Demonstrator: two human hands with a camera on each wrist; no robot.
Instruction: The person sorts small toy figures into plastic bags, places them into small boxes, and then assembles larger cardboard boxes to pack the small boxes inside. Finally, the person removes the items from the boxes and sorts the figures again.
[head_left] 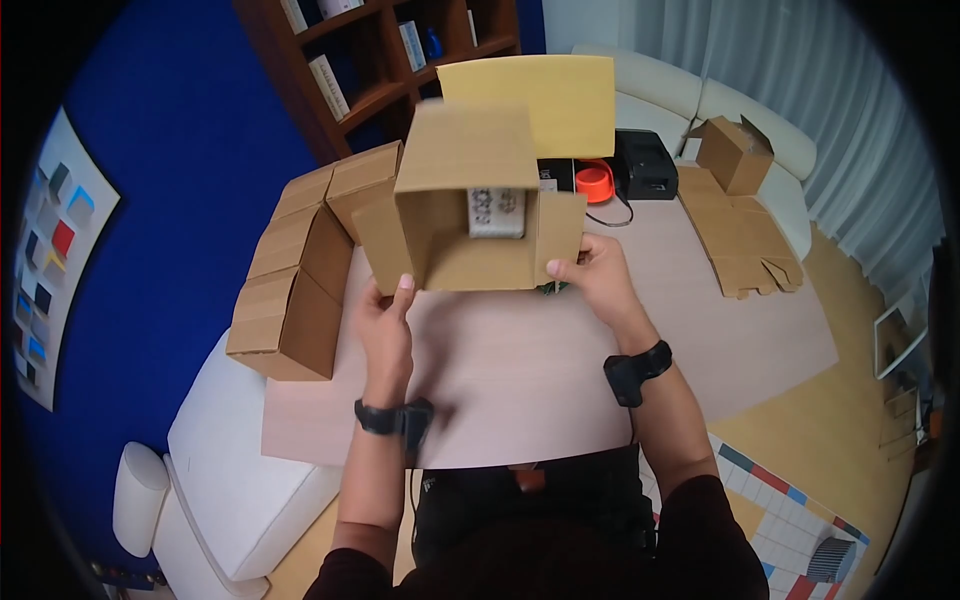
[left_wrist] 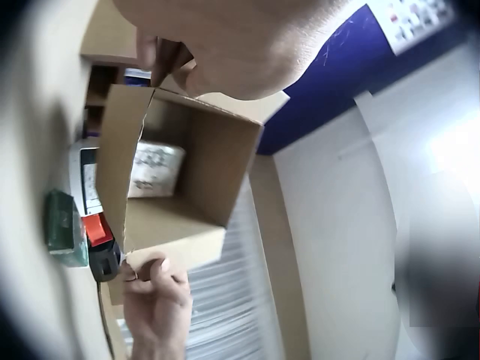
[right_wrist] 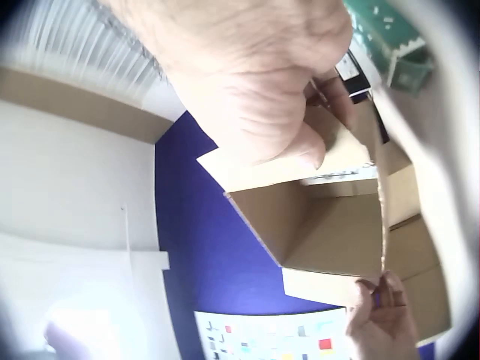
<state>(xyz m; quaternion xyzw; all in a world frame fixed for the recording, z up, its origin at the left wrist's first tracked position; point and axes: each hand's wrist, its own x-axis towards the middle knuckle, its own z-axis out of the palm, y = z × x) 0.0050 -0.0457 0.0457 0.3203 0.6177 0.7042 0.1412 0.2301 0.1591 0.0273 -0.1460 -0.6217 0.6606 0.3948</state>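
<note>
Both hands hold up an open cardboard box [head_left: 465, 150] over the table, its mouth tipped toward me and its side flaps spread. My left hand [head_left: 385, 325] pinches the lower left corner by the left flap, thumb on the near face. On the other side my right hand [head_left: 605, 285] grips the right flap, thumb in front and fingers behind. Inside the box, a white packet with dark printing [head_left: 497, 212] lies against the far end. A green box [left_wrist: 66, 229] stands on the table beyond; in the head view the cardboard box hides most of it.
A row of closed cardboard boxes [head_left: 295, 250] lines the left of the pinkish table [head_left: 520, 390]. Behind are a yellow board [head_left: 530, 100], an orange-red round object [head_left: 593, 183] and a black device [head_left: 645, 165]. Flattened cardboard [head_left: 735, 235] and a small open carton [head_left: 735, 155] lie right.
</note>
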